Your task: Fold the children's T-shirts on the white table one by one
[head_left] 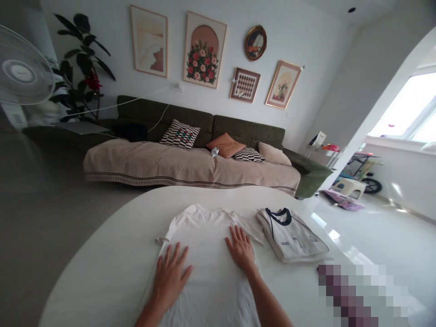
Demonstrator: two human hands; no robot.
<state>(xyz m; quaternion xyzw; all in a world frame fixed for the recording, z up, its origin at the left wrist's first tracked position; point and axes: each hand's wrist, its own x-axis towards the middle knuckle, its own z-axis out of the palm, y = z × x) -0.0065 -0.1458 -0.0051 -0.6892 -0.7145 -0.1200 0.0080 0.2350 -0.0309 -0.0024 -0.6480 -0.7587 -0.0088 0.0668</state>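
shirt: white T-shirt (207, 254) spread flat on the white table (102, 272), collar at the far end, hem running off the near edge of view. Long axis runs near to far, in line with the forearms.
left hand (170, 277): palm down on the shirt's left half, fingers spread and pointing far. Flat and open; nothing pinched or held.
right hand (242, 250): palm down on the shirt's right half, a little farther up than the left, fingers spread. Also flat and open, holding nothing.
hands vs shirt: both lie on the cloth, one each side of its centre line; bare cloth between them. Collar and shoulders lie far of both hands; the body of the shirt lies near, under the wrists.
left sleeve (166, 234): short, bunched slightly, just far-left of the left hand. Left hand is the nearer one.
right sleeve (254, 231): juts out to the far right, just beside the right fingertips. Right hand nearer.
folded shirt (291, 234): white with dark collar trim, a folded rectangle on the table to the right of the spread shirt, close to its right sleeve but apart from the right hand.
blurred patch: near right corner of the table, content not readable.
room: sofa (190, 150) with cushions beyond the table, framed pictures (204, 50) on the far wall, a fan (22, 68) at far left, a plant beside it.
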